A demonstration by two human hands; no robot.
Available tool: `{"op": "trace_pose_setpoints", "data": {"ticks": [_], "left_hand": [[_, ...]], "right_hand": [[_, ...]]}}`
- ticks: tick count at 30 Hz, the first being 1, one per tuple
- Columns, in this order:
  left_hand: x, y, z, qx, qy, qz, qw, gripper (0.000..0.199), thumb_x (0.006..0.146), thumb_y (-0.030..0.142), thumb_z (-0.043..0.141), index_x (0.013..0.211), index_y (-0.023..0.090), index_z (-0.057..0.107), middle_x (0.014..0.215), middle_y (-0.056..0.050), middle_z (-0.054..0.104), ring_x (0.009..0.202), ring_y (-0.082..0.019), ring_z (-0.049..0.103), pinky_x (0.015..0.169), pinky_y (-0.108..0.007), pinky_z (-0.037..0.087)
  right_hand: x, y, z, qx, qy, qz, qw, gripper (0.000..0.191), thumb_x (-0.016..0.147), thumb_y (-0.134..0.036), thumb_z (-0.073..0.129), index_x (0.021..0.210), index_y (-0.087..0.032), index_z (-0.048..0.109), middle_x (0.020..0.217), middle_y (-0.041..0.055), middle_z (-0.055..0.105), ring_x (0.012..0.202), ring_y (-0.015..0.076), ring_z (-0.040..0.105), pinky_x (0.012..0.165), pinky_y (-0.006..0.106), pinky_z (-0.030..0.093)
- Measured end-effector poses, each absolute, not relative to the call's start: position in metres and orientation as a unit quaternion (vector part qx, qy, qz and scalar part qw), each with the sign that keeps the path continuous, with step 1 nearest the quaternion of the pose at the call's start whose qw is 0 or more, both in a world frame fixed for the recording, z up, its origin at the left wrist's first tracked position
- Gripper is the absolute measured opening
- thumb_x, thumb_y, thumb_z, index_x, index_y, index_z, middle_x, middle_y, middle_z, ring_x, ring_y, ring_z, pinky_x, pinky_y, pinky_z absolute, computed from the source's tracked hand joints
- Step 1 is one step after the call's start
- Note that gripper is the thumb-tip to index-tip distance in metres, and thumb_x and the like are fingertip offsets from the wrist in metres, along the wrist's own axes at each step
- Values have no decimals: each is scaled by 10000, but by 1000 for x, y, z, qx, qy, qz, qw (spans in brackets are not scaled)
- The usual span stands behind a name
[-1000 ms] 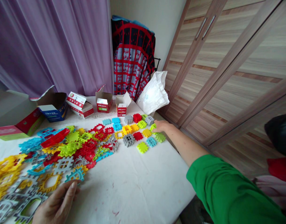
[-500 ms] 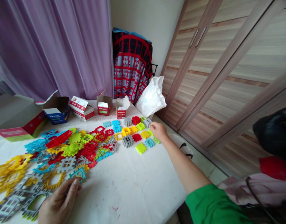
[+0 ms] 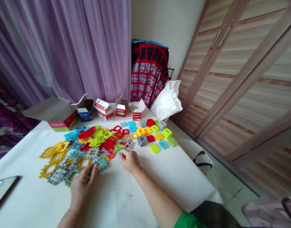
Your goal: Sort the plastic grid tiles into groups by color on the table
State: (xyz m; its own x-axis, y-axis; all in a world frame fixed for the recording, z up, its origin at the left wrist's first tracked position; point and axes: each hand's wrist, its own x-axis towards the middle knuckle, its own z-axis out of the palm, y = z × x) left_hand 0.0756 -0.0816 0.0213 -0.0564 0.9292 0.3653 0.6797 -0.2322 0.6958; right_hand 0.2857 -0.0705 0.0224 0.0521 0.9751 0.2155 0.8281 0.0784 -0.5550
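Note:
My left hand [image 3: 84, 182] is over the near edge of a pile of plastic interlocking pieces, loosely curled with the thumb a little apart from the fingers. No piece shows in it. Just beyond its fingertips lies a blue toothed frame piece [image 3: 102, 162], and a yellow ring-shaped piece [image 3: 84, 163] is beside it. My right hand [image 3: 129, 161] is at the pile's right edge, its fingers closed together. Whatever they may hold is hidden. A blue piece [image 3: 121, 150] lies right behind those fingers, close to grey triangular pieces [image 3: 128, 142].
Sorted square pieces stand at the right, among them a grey stack [image 3: 142, 141] and a lime stack [image 3: 167, 133]. Several open cardboard boxes line the back, including a blue one [image 3: 85, 114]. A white bag [image 3: 165, 101] is at the far corner, a dark-edged device [image 3: 5, 191] at the left.
My right hand has come back from the sorted pieces to the pile's edge. A lime stack now shows where it was. The view has swung left, and my left hand stays by the pile.

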Motion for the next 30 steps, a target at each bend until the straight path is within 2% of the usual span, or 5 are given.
{"op": "trace_pose_setpoints", "data": {"ticks": [7, 12, 19, 27, 30], "left_hand": [[75, -80, 16, 695, 580, 401, 139, 395, 867, 532, 449, 819, 229, 698, 662, -17, 736, 610, -156, 669, 594, -240, 489], [76, -80, 13, 718, 569, 378, 133, 331, 867, 476, 488, 831, 234, 711, 720, -24, 742, 675, -163, 678, 666, -260, 505], [78, -78, 9, 746, 547, 361, 119, 256, 879, 379, 499, 857, 244, 717, 793, -34, 749, 739, -170, 688, 701, -281, 532], [78, -81, 9, 765, 531, 357, 77, 244, 925, 347, 479, 924, 243, 699, 829, -31, 751, 766, -159, 691, 720, -281, 544], [77, -67, 20, 779, 524, 341, 51, 231, 926, 353, 486, 959, 257, 694, 896, -36, 759, 845, -177, 694, 798, -313, 543]], "right_hand": [[284, -71, 11, -671, -680, 133, 264, 242, 933, -325, 503, 946, -268, 738, 853, 29, 777, 795, 190, 717, 692, 232, 452], [286, -71, 5, -666, -682, 138, 269, 247, 935, -316, 493, 965, -265, 733, 878, 32, 779, 804, 190, 717, 712, 234, 464], [288, -71, -5, -632, -694, 125, 321, 237, 910, -292, 505, 920, -240, 736, 835, 36, 776, 735, 172, 705, 660, 216, 446], [289, -71, -11, -605, -694, 125, 371, 248, 905, -313, 496, 879, -234, 729, 774, 33, 763, 666, 161, 682, 632, 218, 431], [290, -69, -11, -602, -692, 138, 373, 243, 902, -320, 503, 862, -230, 725, 749, 30, 756, 649, 157, 674, 622, 218, 423]]}}
